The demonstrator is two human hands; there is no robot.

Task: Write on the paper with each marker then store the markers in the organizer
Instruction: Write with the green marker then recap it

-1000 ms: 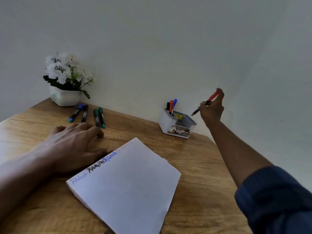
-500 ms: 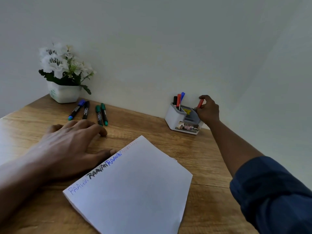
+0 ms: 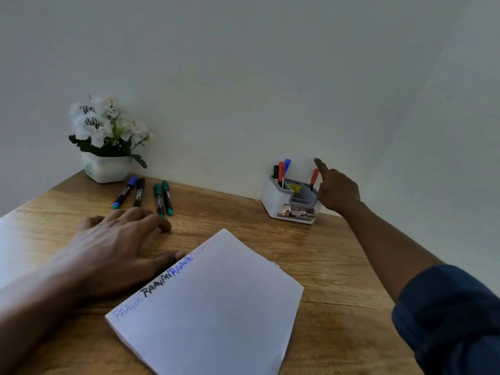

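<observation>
Four markers stand in the organizer [image 3: 290,197]: three at its left, one red marker [image 3: 313,178] at its right. Four more lie near the pot [image 3: 106,168]. One paper [image 3: 213,307]. Right hand [image 3: 338,190] open, empty, beside the organizer; left hand [image 3: 113,247] flat, fingers spread.

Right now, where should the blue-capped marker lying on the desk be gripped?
Pinch the blue-capped marker mid-barrel from above. It lies flat, cap toward the flower pot, with a black marker close on its right, so the fingers close best from its clearer left side.
</observation>
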